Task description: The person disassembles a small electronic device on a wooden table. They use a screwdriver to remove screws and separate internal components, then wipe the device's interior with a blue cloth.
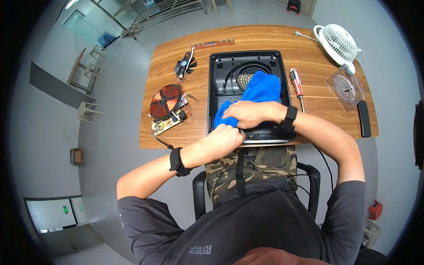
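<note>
A black plastic housing (225, 84), open side up with a round vent grille, lies at the table's near edge in front of me. My right hand (251, 115) is closed around a blue cloth (264, 86) and presses it toward the housing's near left part. Most of the cloth spreads beyond the hand across the grille, and a smaller fold sticks out on the left. Close beside it, my left hand (224, 139) is curled at the housing's near left edge, touching that fold. What its fingers hold is hidden.
On the left lie a copper coil (166, 101), a circuit board (168, 123), a small black fan (184, 66) and a red strip board (214, 43). A screwdriver (297, 84) lies right of the housing. Farther right are a white fan (338, 44), a clear bag (345, 88) and a black bar (364, 118).
</note>
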Demonstrator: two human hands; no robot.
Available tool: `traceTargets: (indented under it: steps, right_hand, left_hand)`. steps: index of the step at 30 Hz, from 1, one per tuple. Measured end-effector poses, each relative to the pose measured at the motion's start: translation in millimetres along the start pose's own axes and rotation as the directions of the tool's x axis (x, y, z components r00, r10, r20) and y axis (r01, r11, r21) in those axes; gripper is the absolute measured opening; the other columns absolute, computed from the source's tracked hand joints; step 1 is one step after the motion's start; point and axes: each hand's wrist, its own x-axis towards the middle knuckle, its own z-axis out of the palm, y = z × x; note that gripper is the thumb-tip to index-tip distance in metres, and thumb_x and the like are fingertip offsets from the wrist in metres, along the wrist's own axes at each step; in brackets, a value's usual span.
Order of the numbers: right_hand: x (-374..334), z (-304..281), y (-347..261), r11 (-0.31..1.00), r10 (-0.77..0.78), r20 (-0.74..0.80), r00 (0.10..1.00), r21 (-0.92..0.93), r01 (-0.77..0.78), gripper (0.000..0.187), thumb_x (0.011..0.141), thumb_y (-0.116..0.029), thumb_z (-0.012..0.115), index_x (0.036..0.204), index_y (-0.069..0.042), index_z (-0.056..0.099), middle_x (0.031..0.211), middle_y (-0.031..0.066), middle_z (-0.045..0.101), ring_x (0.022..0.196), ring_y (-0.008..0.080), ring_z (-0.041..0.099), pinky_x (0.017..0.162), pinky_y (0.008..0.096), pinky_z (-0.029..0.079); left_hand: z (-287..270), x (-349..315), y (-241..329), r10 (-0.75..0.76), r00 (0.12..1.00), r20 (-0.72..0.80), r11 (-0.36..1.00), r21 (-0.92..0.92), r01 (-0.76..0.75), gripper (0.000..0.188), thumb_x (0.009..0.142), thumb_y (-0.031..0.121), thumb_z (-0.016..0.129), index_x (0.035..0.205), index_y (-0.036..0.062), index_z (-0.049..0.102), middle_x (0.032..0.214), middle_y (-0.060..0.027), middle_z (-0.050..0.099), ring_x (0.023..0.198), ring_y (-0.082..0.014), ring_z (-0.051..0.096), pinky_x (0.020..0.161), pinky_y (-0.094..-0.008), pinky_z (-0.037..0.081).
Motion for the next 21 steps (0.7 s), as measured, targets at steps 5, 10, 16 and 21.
traceTargets:
  steps: [5,10,16,21]
  right_hand:
    - [-7,5,1,0.998,-0.067,0.047,0.997,-0.006,0.067,0.040,0.083,-0.016,0.066,0.120,-0.001,0.063,0.125,0.0205,0.063,0.124,0.0372,0.054,0.107,0.0461,0.039]
    - [-9,10,10,0.974,-0.208,-0.110,0.972,0.066,0.216,0.022,0.082,-0.015,0.062,0.100,-0.003,0.067,0.101,0.0195,0.070,0.102,0.0376,0.064,0.086,0.0467,0.048]
    - [-5,0,12,0.969,-0.084,0.068,0.994,0.237,0.066,0.029,0.089,-0.017,0.060,0.114,-0.002,0.063,0.119,0.0209,0.064,0.118,0.0394,0.054,0.102,0.0465,0.041]
    - [-6,-5,-1,0.985,-0.042,0.021,0.999,0.170,0.038,0.022,0.086,-0.022,0.059,0.101,-0.009,0.069,0.105,0.0168,0.072,0.103,0.0364,0.065,0.087,0.0461,0.048]
  left_hand:
    - [4,-3,0,-0.022,1.000,0.006,1.000,0.001,0.022,0.007,0.081,0.005,0.061,0.086,0.0003,0.064,0.065,-0.0154,0.065,0.065,-0.0330,0.069,0.059,-0.0424,0.053]
    - [2,-3,0,-0.009,1.000,-0.021,1.000,0.007,0.009,0.008,0.082,0.005,0.061,0.088,0.0004,0.064,0.066,-0.0150,0.065,0.067,-0.0332,0.069,0.060,-0.0420,0.054]
    - [0,-3,0,-0.053,0.998,0.039,0.999,-0.009,0.053,0.009,0.082,0.003,0.062,0.090,0.0001,0.064,0.067,-0.0150,0.066,0.069,-0.0326,0.070,0.061,-0.0424,0.054]
    - [4,-7,1,-0.074,0.997,0.007,0.997,-0.026,0.074,0.008,0.082,0.002,0.061,0.090,-0.0003,0.063,0.069,-0.0159,0.067,0.070,-0.0341,0.070,0.062,-0.0439,0.055]
